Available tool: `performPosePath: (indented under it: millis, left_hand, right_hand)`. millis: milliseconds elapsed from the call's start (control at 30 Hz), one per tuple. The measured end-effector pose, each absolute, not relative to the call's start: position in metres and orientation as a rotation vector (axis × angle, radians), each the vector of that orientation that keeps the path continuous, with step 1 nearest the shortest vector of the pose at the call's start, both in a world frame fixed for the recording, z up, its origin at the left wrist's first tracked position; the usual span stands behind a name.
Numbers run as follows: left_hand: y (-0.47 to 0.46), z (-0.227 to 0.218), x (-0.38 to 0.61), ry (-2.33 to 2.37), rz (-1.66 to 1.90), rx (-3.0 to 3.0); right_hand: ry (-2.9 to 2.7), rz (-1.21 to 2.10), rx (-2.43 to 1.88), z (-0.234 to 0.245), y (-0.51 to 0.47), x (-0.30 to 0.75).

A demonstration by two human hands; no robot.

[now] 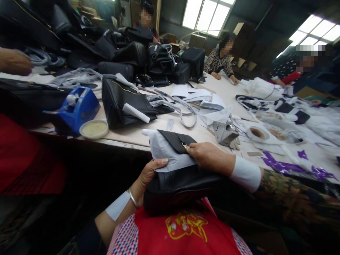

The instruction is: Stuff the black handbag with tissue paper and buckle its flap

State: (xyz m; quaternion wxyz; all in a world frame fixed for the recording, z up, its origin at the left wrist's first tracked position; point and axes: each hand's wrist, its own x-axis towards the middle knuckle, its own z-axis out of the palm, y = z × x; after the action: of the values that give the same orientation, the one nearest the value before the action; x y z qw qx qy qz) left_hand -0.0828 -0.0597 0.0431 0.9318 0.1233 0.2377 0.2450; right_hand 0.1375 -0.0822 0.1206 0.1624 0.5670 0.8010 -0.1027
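Note:
A small black handbag [175, 184] rests on my lap against my red apron, stuffed with white paper [166, 150] that sticks out of its top. My left hand [147, 175] grips the bag's left side, thumb pressed on the white paper. My right hand [205, 156] lies on top of the bag, fingers closed at the black flap [176, 140] beside its small gold clasp. Both wrists wear white cuffs.
A long beige worktable [138, 136] runs ahead. On it stand a blue tape dispenser [77, 108], a round lidded tub [94, 128], a black bag [122, 102], paper sheets and piled black bags [148, 58]. Other people sit at the far side; a person's hand [16, 62] is at left.

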Motion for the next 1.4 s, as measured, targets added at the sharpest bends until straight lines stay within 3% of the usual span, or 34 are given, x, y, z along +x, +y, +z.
performPosePath:
  millis: [433, 700, 833, 1000, 1200, 1400]
  left_hand:
    - [-0.036, 0.017, -0.126, 0.585, 0.414, 0.545]
    - [-0.029, 0.029, -0.144, 1.187, 0.565, 1.221]
    - [-0.029, 0.036, -0.119, 1.631, 0.473, 1.723]
    - [-0.027, 0.027, -0.111, 1.718, 0.390, 1.865]
    - [-0.024, 0.024, -0.115, 1.713, 0.380, 1.902]
    - [-0.026, 0.026, -0.114, 1.676, 0.424, 1.853]
  right_hand:
    - [2.296, -0.568, 1.740, 0.112, -0.086, 0.115]
    - [2.113, -0.295, 2.040, 0.067, -0.116, 0.060]
    - [2.155, -0.330, 2.089, 0.067, -0.116, 0.065]
    - [2.386, -0.525, 2.099, 0.067, -0.119, 0.110]
    - [2.390, 0.014, 2.610, 0.047, -0.112, 0.159]
    - [2.056, -0.497, 2.891, 0.031, -0.095, 0.177]
